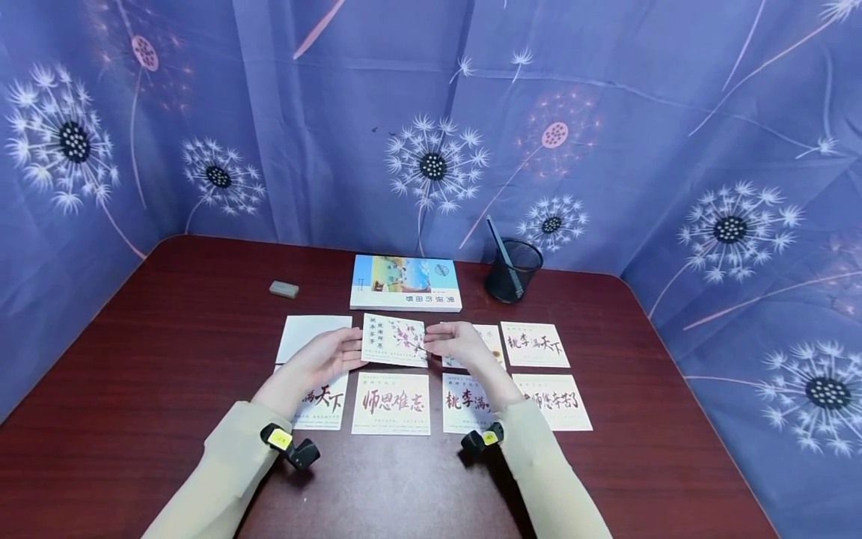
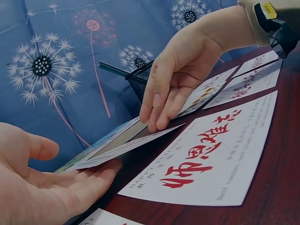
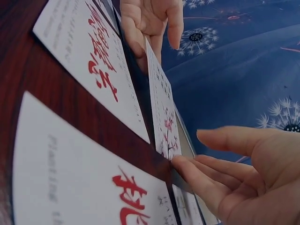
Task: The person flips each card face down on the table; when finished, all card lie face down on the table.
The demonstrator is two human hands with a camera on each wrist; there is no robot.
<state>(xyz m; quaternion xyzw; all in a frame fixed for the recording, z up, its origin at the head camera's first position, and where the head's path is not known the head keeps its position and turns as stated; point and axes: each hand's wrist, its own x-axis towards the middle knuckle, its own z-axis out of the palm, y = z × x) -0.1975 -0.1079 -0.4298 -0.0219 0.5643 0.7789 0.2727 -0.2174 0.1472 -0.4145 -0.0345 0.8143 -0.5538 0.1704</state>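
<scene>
Blossom-printed white paper card [image 1: 394, 340] sits raised between both hands above the dark red wooden counter [image 1: 168, 359], behind 4 calligraphy cards [image 1: 391, 403]. Left hand [image 1: 328, 357] and right hand [image 1: 461, 343] keep straight fingers lightly at opposite edges; level, even support would likely prevent bending.

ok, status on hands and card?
Left hand and right hand open, fingertips at blossom card edges. Card slightly raised off table. Nothing blocking.
</scene>
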